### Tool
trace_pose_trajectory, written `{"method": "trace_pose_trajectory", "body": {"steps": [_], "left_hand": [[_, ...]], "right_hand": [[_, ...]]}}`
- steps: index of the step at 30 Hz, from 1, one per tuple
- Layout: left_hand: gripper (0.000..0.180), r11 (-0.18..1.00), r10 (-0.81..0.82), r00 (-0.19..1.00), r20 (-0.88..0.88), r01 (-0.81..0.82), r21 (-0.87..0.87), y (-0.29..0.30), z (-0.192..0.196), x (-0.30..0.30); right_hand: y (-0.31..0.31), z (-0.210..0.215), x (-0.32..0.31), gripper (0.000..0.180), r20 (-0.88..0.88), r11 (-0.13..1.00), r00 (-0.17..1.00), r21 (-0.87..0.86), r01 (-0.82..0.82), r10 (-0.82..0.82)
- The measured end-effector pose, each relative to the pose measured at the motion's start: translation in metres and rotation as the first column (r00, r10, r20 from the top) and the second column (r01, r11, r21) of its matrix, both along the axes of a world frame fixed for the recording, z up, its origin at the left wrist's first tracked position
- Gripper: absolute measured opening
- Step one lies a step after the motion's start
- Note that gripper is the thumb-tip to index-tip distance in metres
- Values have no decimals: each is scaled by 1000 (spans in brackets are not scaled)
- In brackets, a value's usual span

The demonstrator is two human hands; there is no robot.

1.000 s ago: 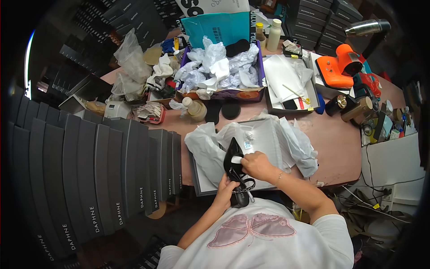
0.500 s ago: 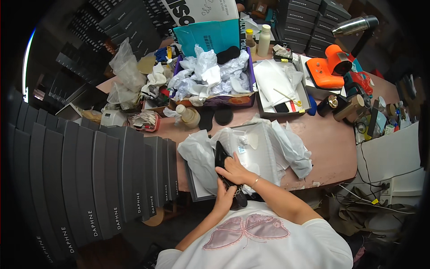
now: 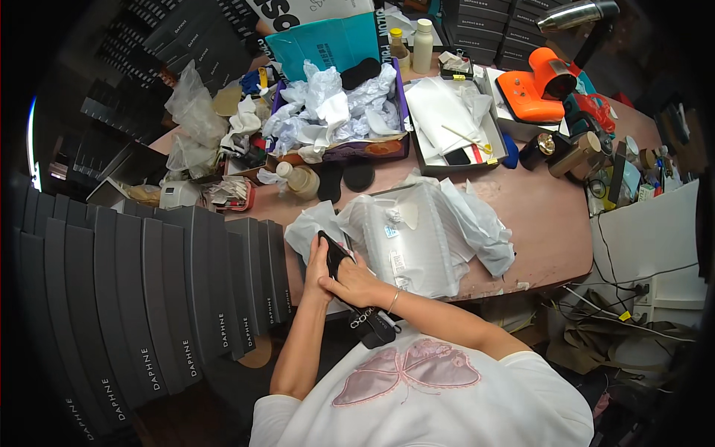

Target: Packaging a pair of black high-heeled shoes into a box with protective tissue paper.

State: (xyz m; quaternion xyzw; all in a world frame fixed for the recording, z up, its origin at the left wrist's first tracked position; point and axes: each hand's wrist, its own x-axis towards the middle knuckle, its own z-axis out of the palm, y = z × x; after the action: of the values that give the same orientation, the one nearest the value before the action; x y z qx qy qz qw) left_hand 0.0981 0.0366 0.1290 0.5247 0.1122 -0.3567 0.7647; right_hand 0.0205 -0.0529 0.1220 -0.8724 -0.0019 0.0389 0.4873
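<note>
I see both hands meeting at the near edge of the table (image 3: 536, 223), just ahead of my chest, on one black shoe (image 3: 350, 287). The shoe's long axis runs on a diagonal: its narrow end points up and to my left, toward the crumpled white tissue paper (image 3: 313, 227), and its wider end hangs down toward me, past the table's edge. My right hand (image 3: 356, 283) lies across the middle of the shoe from the right side, fingers curled over it in a close grip. My left hand (image 3: 319, 270) comes up along the shoe's left side, fingers nearly straight and pressed against it near the upper end; I cannot tell how far the thumb wraps behind. So both hands have the shoe, the right one carrying most of it.

Just to the right of the shoe, touching or nearly so, sits an open shoebox lined with white tissue (image 3: 417, 238), its long side roughly parallel to the shoe. To my left stand rows of dark grey shoeboxes (image 3: 149, 298), and further back a purple box full of crumpled paper (image 3: 335, 112).
</note>
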Motion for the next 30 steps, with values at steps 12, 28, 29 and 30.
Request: {"method": "trace_pose_trajectory", "body": {"steps": [12, 28, 29, 30], "left_hand": [[38, 990, -124, 990, 63, 128, -53, -3, 23, -20], [50, 992, 117, 973, 201, -122, 15, 28, 48, -132], [51, 996, 92, 984, 152, -92, -11, 31, 43, -129], [51, 998, 54, 993, 106, -49, -45, 33, 35, -123]], "right_hand": [[-22, 25, -31, 69, 197, 990, 976, -123, -65, 89], [-103, 41, -46, 26, 98, 980, 994, 188, -62, 45], [-128, 23, -24, 22, 254, 984, 967, -171, 52, -7], [-157, 5, -5, 21, 80, 838, 993, -545, -27, 84]]}}
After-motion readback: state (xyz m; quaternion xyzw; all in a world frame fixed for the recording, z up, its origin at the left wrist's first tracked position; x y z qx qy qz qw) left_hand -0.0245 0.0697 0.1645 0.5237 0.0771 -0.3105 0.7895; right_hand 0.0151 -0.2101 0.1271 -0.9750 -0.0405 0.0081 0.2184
